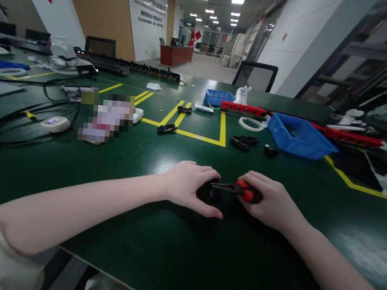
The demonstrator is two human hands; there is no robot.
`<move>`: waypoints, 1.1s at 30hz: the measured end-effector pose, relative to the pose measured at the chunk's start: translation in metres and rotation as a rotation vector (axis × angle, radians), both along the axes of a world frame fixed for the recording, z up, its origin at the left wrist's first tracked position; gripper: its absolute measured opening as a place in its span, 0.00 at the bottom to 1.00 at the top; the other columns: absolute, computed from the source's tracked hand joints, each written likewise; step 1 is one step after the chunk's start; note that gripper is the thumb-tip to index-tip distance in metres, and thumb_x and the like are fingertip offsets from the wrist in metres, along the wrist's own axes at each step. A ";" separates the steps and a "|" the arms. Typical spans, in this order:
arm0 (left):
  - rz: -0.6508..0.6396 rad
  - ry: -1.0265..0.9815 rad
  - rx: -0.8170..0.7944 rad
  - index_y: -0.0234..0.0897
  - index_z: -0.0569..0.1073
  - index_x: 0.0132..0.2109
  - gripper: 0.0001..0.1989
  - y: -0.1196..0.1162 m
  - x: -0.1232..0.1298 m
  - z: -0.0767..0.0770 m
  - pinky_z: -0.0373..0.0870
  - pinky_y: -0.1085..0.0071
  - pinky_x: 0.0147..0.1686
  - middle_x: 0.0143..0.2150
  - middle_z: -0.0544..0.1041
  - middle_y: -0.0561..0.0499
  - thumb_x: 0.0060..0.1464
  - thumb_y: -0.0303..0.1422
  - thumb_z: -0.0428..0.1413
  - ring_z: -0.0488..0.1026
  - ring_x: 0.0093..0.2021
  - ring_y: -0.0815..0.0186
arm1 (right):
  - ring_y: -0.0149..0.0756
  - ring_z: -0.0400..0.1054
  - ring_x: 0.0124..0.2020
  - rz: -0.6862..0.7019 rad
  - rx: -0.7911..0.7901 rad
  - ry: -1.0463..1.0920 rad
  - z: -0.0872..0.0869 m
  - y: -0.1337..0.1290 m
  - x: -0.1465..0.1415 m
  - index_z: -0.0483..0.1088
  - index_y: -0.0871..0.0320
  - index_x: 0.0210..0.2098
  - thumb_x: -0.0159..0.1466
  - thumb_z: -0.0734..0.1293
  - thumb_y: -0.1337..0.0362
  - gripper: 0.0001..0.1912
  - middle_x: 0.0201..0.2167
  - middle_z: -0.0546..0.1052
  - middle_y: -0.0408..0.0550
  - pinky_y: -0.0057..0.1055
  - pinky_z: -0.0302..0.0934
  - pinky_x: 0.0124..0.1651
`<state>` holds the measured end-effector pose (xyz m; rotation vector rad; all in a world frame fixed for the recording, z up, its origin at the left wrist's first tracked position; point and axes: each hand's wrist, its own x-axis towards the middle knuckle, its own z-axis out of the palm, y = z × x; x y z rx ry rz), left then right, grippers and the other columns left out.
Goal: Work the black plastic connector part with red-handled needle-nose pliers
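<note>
My left hand (191,187) is curled around a small black part (209,194) just above the green table (131,239). Its thumb lies along the near side, and the part's exact kind is hard to make out. In my right hand (270,201) are pliers (243,191) with red-and-black handles. Their dark, slim jaws point left and reach the top of the black part; whether they grip it I cannot tell. Beyond my hands lie several loose black parts (243,142) and a short black cylindrical piece (270,151).
A blue bin (299,138) with dark items stands at the right, near a long red strip (242,107). Further black parts (167,128) lie by yellow tape lines (199,138). On the left are a blurred-out phone (105,121), a white device (55,124) and black cables (21,138).
</note>
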<state>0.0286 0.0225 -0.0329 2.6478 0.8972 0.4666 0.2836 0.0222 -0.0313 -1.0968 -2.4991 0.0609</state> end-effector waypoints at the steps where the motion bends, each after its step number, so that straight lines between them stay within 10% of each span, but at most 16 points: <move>1: -0.005 -0.005 0.006 0.37 0.70 0.53 0.38 0.000 0.000 -0.001 0.69 0.63 0.43 0.48 0.78 0.46 0.49 0.64 0.55 0.77 0.44 0.54 | 0.35 0.69 0.30 -0.004 -0.020 0.014 0.000 0.000 0.000 0.69 0.55 0.33 0.57 0.65 0.65 0.04 0.31 0.74 0.46 0.31 0.63 0.31; 33: 0.002 -0.082 0.062 0.37 0.69 0.54 0.37 -0.003 0.000 -0.003 0.70 0.63 0.46 0.48 0.78 0.46 0.48 0.61 0.58 0.77 0.45 0.54 | 0.37 0.69 0.30 0.029 0.066 -0.057 0.000 0.000 -0.001 0.69 0.56 0.35 0.56 0.65 0.67 0.06 0.32 0.74 0.46 0.32 0.63 0.30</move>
